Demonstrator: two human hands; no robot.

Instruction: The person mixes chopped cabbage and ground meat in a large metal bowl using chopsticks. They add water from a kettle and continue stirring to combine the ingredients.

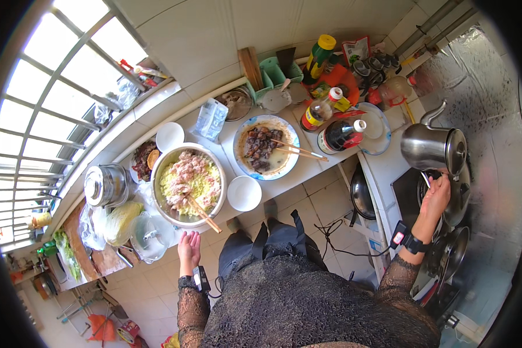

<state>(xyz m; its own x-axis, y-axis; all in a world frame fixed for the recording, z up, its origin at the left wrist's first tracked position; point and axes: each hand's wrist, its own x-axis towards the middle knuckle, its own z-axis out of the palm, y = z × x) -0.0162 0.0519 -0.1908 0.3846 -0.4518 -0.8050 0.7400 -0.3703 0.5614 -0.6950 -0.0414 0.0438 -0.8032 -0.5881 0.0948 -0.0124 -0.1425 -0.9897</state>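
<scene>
My right hand is closed on the handle of a stainless steel kettle, whose curved spout points away from me. Part of the grip is hidden behind my fingers. My left hand hangs palm up by the counter's front edge, holding nothing, just below a large steel bowl. Pale chopped vegetable and pink minced meat fill that bowl, and wooden chopsticks lean out of it. Beside it stands a small white bowl.
A blue-rimmed plate holds dark cooked food and chopsticks. Behind it stand sauce bottles. To the left are a steel pot, a cabbage and a plastic bowl. Lidded pans sit at the right. A cable runs to my right wrist.
</scene>
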